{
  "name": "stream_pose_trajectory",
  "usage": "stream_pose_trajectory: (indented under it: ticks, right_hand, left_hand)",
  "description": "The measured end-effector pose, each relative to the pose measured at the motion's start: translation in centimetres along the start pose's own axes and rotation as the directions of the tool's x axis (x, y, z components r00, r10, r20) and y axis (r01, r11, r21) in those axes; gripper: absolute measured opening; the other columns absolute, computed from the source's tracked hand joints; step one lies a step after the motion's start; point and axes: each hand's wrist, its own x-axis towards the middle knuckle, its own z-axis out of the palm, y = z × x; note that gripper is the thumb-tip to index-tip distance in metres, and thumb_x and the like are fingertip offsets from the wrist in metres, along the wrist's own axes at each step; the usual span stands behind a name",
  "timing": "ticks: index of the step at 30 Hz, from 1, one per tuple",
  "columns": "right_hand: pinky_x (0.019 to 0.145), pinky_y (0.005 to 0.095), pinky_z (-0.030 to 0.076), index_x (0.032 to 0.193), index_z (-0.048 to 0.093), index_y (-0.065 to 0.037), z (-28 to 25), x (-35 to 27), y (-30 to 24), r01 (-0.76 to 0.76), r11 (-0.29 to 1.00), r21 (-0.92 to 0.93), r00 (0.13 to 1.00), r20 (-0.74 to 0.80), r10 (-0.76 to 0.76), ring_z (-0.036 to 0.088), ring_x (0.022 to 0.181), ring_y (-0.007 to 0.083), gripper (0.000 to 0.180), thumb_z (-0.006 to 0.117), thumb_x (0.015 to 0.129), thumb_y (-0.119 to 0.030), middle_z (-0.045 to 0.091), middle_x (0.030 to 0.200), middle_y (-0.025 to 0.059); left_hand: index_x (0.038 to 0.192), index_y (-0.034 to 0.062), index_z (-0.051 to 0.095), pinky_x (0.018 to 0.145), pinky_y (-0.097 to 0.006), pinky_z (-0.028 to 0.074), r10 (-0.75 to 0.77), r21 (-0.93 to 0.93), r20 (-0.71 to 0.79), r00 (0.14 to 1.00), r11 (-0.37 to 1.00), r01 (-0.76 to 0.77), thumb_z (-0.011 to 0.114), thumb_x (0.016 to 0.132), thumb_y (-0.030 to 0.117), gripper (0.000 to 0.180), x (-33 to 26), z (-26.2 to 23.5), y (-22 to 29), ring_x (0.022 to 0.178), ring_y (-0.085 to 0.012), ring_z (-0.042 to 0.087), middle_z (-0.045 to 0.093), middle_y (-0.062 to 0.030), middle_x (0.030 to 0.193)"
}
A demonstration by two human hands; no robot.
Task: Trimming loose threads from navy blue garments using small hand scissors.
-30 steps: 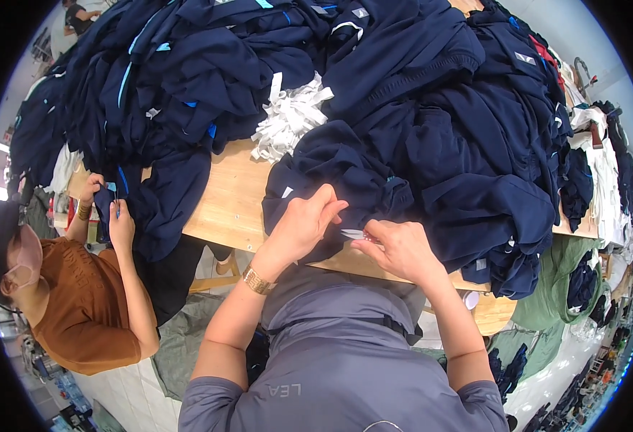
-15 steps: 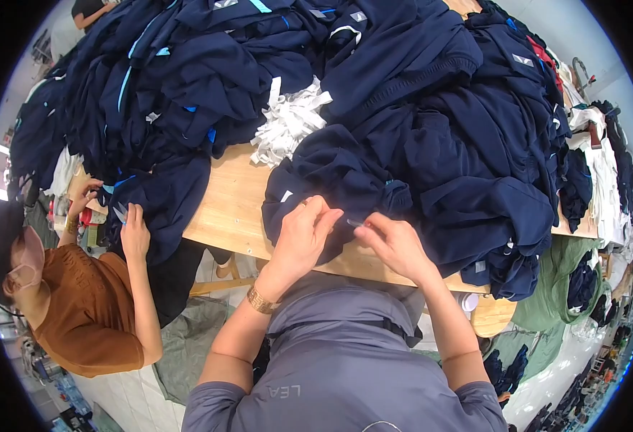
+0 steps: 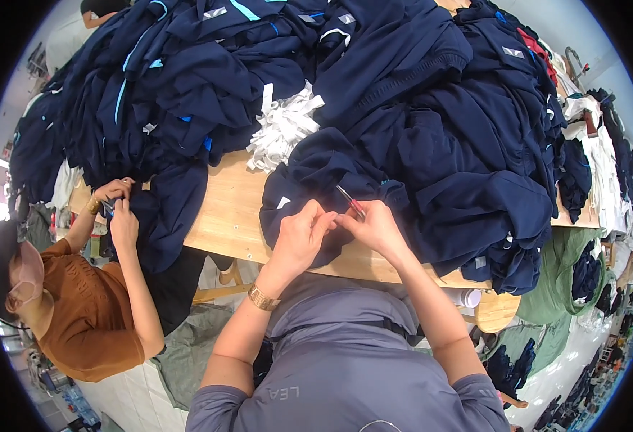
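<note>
My right hand (image 3: 375, 229) is closed around small thread snips (image 3: 350, 199) with a red handle, their blades pointing up and away over the cloth. My left hand (image 3: 300, 234) is closed in a pinch at the table's near edge, its fingertips meeting those of my right hand. Whatever lies between the left fingertips is too small to make out. Just beyond both hands a bunched navy garment (image 3: 316, 169) spreads over the table, with a small white tag (image 3: 283, 202) on it.
A heap of white strips (image 3: 284, 128) lies on the wooden table (image 3: 219, 205). Navy garments (image 3: 439, 137) pile high behind and to the right. At the left a co-worker in a brown shirt (image 3: 89, 309) handles dark cloth with snips. Green cloth (image 3: 557, 277) hangs at the right.
My right hand has moved left until its fingertips meet the left ones. The snips have swung from pointing left to pointing up. The co-worker's hands have drawn together.
</note>
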Motion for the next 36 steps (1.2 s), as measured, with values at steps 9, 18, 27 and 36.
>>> stream_pose_trajectory:
  ticks: [9, 18, 27, 36]
  right_hand:
    - [0.050, 0.0282, 0.038, 0.075, 0.058, 0.002, -1.5, -2.7, -0.5, 0.076, 0.992, 0.101, 0.994, -0.084, -0.068, 0.045, 0.051, 0.0111, 0.032, 0.064, 0.083, -0.028, 0.051, 0.054, 0.0058]
    - [0.045, 0.0344, 0.045, 0.071, 0.057, -0.007, -0.4, -4.3, -0.8, 0.339, 0.729, -0.595, 0.894, -0.037, -0.446, 0.060, 0.050, 0.0264, 0.039, 0.062, 0.081, -0.044, 0.060, 0.059, 0.0095]
    - [0.042, 0.0322, 0.044, 0.071, 0.056, -0.008, -0.5, -2.8, -1.0, 0.426, 0.580, -0.694, 0.836, 0.057, -0.546, 0.060, 0.048, 0.0227, 0.038, 0.062, 0.081, -0.044, 0.059, 0.061, 0.0089]
    - [0.044, 0.0317, 0.043, 0.070, 0.057, -0.009, -0.5, -2.2, -1.0, 0.472, 0.547, -0.692, 0.834, 0.148, -0.532, 0.059, 0.049, 0.0222, 0.036, 0.063, 0.079, -0.043, 0.059, 0.061, 0.0067]
  left_hand:
    - [0.080, -0.0028, 0.050, 0.060, -0.025, 0.056, -0.106, -0.003, 0.051, 0.993, 0.994, 0.106, 0.051, 0.094, 0.016, 0.023, 1.6, -1.0, 0.3, 0.071, -0.0136, 0.066, 0.066, -0.0109, 0.074]
    - [0.082, -0.0025, 0.050, 0.054, -0.029, 0.054, -0.267, -0.093, 0.158, 0.951, 0.955, 0.283, 0.050, 0.094, 0.024, 0.029, 2.3, -1.1, 0.5, 0.071, -0.0170, 0.064, 0.062, -0.0128, 0.079]
    - [0.079, -0.0040, 0.049, 0.047, -0.027, 0.051, -0.206, -0.053, 0.174, 0.963, 0.975, 0.218, 0.051, 0.094, 0.023, 0.031, 2.6, -1.3, 0.2, 0.061, -0.0150, 0.056, 0.054, -0.0109, 0.075]
    - [0.077, -0.0044, 0.048, 0.046, -0.027, 0.050, -0.156, -0.017, 0.177, 0.972, 0.987, 0.161, 0.051, 0.093, 0.023, 0.031, 2.6, -1.3, 0.0, 0.058, -0.0157, 0.055, 0.053, -0.0116, 0.072]
